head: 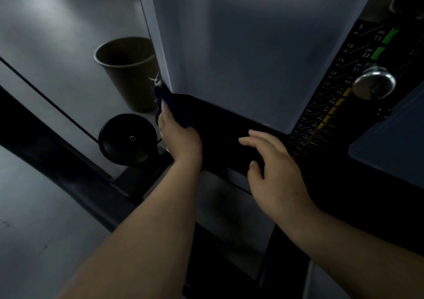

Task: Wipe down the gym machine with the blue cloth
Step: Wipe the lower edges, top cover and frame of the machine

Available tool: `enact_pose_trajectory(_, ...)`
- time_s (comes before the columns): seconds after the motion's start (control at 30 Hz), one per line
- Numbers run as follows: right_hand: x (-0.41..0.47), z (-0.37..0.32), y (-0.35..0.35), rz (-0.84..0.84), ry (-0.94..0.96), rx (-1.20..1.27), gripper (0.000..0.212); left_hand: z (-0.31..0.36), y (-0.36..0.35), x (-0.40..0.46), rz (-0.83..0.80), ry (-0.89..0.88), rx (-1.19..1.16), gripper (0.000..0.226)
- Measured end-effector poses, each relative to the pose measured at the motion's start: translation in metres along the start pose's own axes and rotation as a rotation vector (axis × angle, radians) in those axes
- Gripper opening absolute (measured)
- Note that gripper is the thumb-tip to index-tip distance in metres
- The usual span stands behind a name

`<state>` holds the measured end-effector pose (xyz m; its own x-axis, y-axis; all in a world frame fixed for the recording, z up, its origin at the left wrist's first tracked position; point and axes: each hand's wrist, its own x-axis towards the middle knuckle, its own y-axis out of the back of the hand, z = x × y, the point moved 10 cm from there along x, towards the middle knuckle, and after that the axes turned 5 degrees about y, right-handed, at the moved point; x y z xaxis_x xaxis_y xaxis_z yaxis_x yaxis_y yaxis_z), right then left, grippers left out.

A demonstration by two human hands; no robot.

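The gym machine's pale grey shroud panel (241,46) fills the upper middle, with a black base section (218,124) below it. My left hand (181,138) grips the dark blue cloth (164,94) and presses it against the panel's lower left corner. Most of the cloth is hidden in shadow and behind my fingers. My right hand (273,172) hovers open over the black base, fingers spread and slightly bent, holding nothing.
A brown paper cup (124,69) with a white deer logo stands on the floor left of the machine. A black pulley wheel (128,138) with a cable sits below it. The weight stack scale (332,87) and chrome selector knob (372,83) are at right.
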<state>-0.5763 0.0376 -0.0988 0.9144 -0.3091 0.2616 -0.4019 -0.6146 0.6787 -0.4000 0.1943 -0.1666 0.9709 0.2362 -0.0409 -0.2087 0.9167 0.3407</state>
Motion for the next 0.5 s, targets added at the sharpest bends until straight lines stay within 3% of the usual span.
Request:
enact_pose_trajectory(0.1,-0.004,0.006,-0.001,-0.011,-0.005,-0.021,0.047,-0.008,-0.006,-0.011,0.021,0.006,0.03,0.083)
enact_pose_trajectory(0.23,-0.009,0.019,0.004,-0.01,-0.065,0.0,0.045,-0.076,-0.034,0.001,-0.157,0.5,-0.08,0.051)
enact_pose_trajectory(0.27,-0.011,0.023,0.009,0.033,-0.083,0.008,0.044,-0.079,-0.04,-0.003,-0.208,0.529,-0.054,0.047)
enact_pose_trajectory(0.3,-0.013,0.029,0.016,0.101,-0.108,0.014,0.044,-0.076,-0.041,-0.006,-0.203,0.521,-0.055,0.048)
enact_pose_trajectory(0.4,-0.02,0.047,0.032,0.263,-0.219,0.118,0.045,-0.03,-0.03,-0.031,-0.021,0.23,-0.087,0.068)
enact_pose_trajectory(0.5,-0.021,0.058,0.025,0.257,-0.288,0.298,0.048,-0.003,-0.031,-0.05,0.022,0.021,-0.08,0.079)
